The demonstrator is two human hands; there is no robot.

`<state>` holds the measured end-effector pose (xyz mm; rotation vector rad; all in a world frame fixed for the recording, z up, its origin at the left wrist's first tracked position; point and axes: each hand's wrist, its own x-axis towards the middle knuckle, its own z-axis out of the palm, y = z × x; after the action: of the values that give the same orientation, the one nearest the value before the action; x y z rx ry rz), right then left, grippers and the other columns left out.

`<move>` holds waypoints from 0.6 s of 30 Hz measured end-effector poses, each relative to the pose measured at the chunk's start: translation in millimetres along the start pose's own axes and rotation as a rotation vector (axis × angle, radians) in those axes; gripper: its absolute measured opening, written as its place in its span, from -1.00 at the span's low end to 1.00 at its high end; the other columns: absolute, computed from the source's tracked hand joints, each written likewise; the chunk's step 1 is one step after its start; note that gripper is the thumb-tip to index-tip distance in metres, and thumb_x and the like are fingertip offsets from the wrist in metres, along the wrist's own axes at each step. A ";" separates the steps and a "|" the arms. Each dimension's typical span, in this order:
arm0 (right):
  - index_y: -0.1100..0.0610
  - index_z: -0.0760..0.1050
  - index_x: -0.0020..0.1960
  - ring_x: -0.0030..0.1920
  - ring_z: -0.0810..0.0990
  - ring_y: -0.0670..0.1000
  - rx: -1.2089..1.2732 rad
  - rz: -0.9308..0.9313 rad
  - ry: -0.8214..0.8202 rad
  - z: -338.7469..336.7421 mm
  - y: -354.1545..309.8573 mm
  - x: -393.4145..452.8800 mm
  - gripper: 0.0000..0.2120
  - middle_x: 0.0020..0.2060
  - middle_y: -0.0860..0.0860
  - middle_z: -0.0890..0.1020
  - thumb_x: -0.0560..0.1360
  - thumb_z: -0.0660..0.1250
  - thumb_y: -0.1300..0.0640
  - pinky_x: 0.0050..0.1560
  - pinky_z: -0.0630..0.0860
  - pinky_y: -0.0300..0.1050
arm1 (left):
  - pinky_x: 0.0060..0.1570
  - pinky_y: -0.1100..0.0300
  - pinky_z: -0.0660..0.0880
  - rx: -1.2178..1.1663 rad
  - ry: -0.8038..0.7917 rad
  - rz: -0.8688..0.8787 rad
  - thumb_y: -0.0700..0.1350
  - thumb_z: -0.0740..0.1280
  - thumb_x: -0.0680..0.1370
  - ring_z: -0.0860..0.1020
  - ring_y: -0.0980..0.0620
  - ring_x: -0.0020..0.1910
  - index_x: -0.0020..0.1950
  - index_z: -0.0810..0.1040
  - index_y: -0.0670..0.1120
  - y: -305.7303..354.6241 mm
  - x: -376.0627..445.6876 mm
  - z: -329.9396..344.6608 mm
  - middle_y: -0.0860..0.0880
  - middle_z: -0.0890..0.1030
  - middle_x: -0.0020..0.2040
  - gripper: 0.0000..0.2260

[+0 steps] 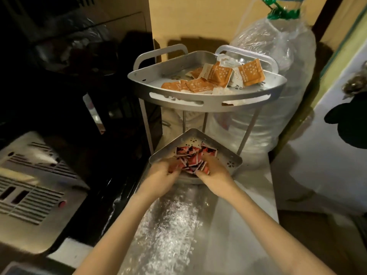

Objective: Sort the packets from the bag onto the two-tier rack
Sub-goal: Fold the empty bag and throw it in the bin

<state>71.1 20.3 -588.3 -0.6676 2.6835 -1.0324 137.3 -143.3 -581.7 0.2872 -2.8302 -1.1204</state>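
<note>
A grey metal two-tier corner rack [170, 99] stands ahead of me. Its top shelf holds several orange and white packets [217, 75]. On the lower shelf [231, 158] lies a pile of small red and black packets [195, 155]. My left hand [161, 174] and my right hand [213, 171] both reach into the front of that pile, fingers curled around red packets on either side. A clear plastic bag [168, 225] lies flat on the surface under my forearms.
A large clear water bottle [282, 76] wrapped in plastic stands right behind the rack. A grey slotted appliance [29, 187] sits to the left beyond a dark gap. A white door with a metal knob [355, 84] is on the right.
</note>
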 end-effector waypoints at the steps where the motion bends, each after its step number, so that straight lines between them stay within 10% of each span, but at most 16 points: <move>1: 0.09 0.34 0.31 0.19 0.47 0.05 0.016 -0.005 0.014 3.9 -0.1 -11.1 -0.61 0.18 0.05 0.50 0.50 0.26 0.06 0.05 0.40 -0.15 | -0.05 0.29 0.42 0.045 0.045 0.003 -0.06 0.24 0.53 0.52 0.12 -0.03 0.18 0.52 -0.03 -2.6 -10.4 -0.6 -0.01 0.57 0.14 -0.76; 4: 0.12 0.39 0.27 0.00 0.54 0.00 0.034 0.022 0.027 18.5 1.9 -43.4 -0.67 0.03 0.03 0.57 0.52 0.25 0.10 -0.06 0.44 -0.18 | 0.05 0.35 0.28 0.128 0.205 0.020 -0.08 0.26 0.52 0.46 0.06 0.14 0.27 0.45 -0.08 -14.7 -41.7 2.5 -0.04 0.42 0.29 -0.68; 12: 0.13 0.38 0.29 0.29 0.38 0.05 -0.134 0.086 0.078 59.9 24.2 -107.7 -0.58 0.26 0.03 0.48 0.50 0.25 -0.04 0.24 0.31 -0.12 | 0.41 0.03 0.12 0.235 0.132 -0.140 0.01 0.18 0.55 0.10 -0.13 0.47 0.45 0.19 -0.09 -62.9 -105.3 20.6 -0.14 0.12 0.49 -0.50; 18: 0.18 -0.04 0.50 0.51 -0.16 0.08 -0.307 0.264 -0.067 81.0 26.8 -130.7 -0.27 0.53 0.10 -0.11 0.52 -0.02 -0.26 0.47 -0.16 -0.02 | 0.40 0.09 -0.11 0.318 0.105 -0.145 -0.01 0.17 0.58 -0.07 -0.15 0.51 0.47 0.08 -0.23 -76.7 -127.2 33.5 -0.21 -0.06 0.53 -0.44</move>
<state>203.6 52.2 -664.4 -0.3703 2.7988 -0.5310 267.9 -149.7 -659.8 0.5634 -2.9212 -0.6463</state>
